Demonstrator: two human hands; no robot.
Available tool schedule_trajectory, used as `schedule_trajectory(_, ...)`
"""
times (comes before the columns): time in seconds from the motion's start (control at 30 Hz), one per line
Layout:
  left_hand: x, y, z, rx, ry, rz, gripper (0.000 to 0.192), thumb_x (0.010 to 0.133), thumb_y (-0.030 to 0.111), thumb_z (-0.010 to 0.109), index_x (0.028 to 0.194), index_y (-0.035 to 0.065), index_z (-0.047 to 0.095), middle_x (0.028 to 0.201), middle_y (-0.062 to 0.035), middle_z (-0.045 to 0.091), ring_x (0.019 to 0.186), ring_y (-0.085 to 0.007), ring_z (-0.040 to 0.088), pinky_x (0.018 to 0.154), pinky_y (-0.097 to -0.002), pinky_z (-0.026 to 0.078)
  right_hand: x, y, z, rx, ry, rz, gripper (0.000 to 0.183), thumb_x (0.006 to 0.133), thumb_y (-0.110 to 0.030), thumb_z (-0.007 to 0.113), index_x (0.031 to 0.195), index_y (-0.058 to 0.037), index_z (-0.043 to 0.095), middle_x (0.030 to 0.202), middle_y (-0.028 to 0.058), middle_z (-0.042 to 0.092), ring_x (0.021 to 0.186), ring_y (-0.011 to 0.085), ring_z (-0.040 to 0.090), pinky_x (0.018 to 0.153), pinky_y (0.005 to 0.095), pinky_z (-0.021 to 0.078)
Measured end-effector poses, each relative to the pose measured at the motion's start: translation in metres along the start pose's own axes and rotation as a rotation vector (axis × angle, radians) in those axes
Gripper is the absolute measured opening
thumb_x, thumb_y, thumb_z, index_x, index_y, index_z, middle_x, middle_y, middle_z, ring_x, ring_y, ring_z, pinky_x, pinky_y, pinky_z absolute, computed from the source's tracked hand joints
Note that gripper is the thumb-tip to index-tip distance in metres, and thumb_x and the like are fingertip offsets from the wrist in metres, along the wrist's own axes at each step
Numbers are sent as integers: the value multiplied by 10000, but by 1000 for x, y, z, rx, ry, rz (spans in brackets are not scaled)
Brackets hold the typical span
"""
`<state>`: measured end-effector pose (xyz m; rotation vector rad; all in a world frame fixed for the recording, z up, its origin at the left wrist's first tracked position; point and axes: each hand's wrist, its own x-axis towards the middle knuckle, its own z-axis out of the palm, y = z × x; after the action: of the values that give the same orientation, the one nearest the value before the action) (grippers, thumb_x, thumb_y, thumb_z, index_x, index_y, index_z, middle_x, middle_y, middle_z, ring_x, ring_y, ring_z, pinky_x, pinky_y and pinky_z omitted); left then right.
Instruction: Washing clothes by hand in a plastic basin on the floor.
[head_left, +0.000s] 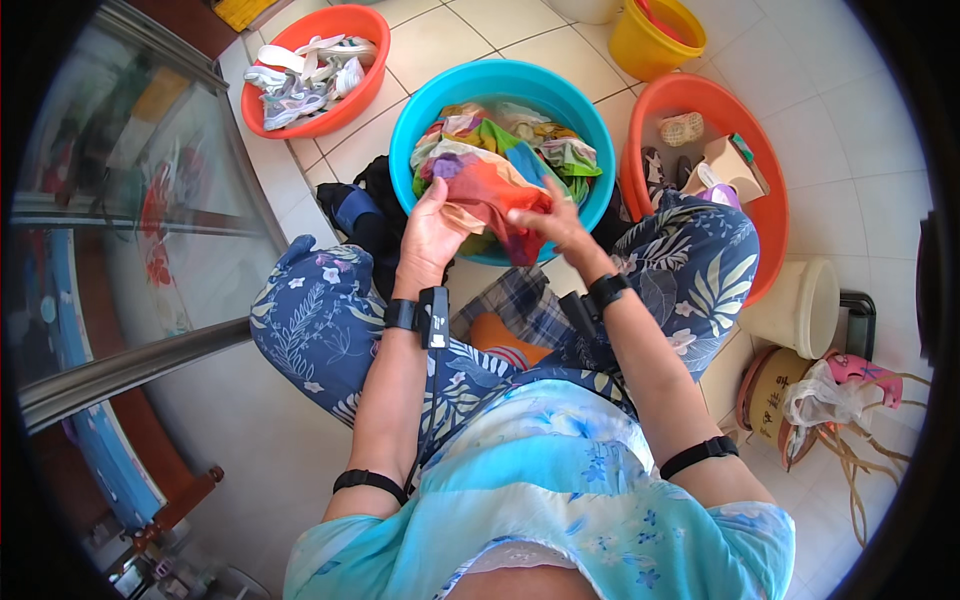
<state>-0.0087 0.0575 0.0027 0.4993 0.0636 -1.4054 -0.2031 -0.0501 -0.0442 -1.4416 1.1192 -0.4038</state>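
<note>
A blue plastic basin (504, 75) stands between my knees with water and multicoloured wet cloth in it. Over its near side, my left hand (433, 229) holds the pale edge of a red, orange and purple patterned cloth (491, 187), thumb up. My right hand (555, 221) is at the other side of the same cloth, fingers spread and slightly blurred; whether it grips the fabric I cannot tell. The cloth's far part rests on the heap of green, blue and white fabric (574, 157) in the basin.
An orange basin (375, 82) of shoes stands at the upper left. At the right, another orange basin (776, 225) holds water, shoes and a box-like piece. Near it are a yellow bucket (637, 52), a white bucket (814, 307) and a plant pot (772, 397). Dark clothing (375, 232) lies by my left knee.
</note>
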Motion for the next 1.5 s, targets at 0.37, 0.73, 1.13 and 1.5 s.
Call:
schedule_trajectory(0.37, -3, -14, 10, 39, 148, -148, 655, 876, 453, 574, 1338, 24, 395, 1353, -168, 458, 1246, -312, 452, 1043, -505, 364, -5, -115, -14, 848, 37, -11, 63, 770, -54, 565, 771, -3, 602, 705, 48, 603, 625, 181, 585, 573, 310, 481)
schedule_trajectory(0.73, 10, -7, 3, 243, 52, 5, 480, 884, 540, 539, 997, 77, 587, 947, -16, 592, 880, -136, 573, 782, -303, 495, -66, -128, 66, -607, 57, -575, 480, 769, -509, 631, 605, -62, 569, 572, 180, 555, 574, 360, 588, 557, 451, 463)
schedule_trajectory(1.13, 22, -23, -13, 185, 395, -76, 293, 889, 357, 565, 1022, 100, 616, 931, -59, 650, 858, -191, 627, 795, -381, 520, -46, -91, 87, -809, 267, -675, 383, 836, -351, 546, 562, -88, 601, 499, 146, 561, 453, 310, 582, 436, 434, 469)
schedule_trajectory(1.5, 28, -58, -20, -111, 234, -96, 260, 877, 332, 580, 951, 85, 613, 951, -75, 660, 870, -197, 637, 811, -373, 519, -26, -98, 69, -993, 230, -598, 387, 871, -306, 496, 588, -65, 607, 552, 157, 586, 479, 344, 580, 461, 438, 465)
